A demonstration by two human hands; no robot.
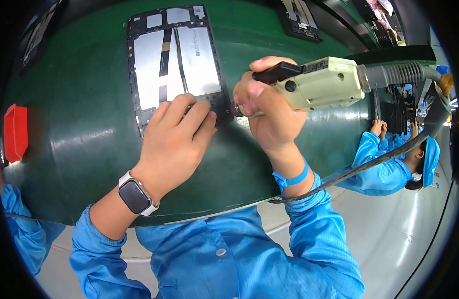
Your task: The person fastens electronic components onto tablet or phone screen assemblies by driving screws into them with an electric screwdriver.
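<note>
A tablet housing (199, 65), with a black frame and silvery inner plates, lies on the green worktable (85, 164) in front of me. My left hand (173, 142) is closed over its lower edge, fingers bent and pressed together on the frame; the fingertips are partly hidden. Wrapped round a pale beige air gun (324, 84), my right hand (271, 107) has its thumb and fingers near the front end. The gun has a black lever on top. Its tip points left, close beside the housing's lower right corner.
From the gun's rear a ribbed grey hose (396, 74) runs right. A dark cable (359, 174) passes beside my right forearm. Another tablet housing (300, 19) lies at the back, and a red tray (16, 132) at the left. A co-worker (389, 167) in blue works at right.
</note>
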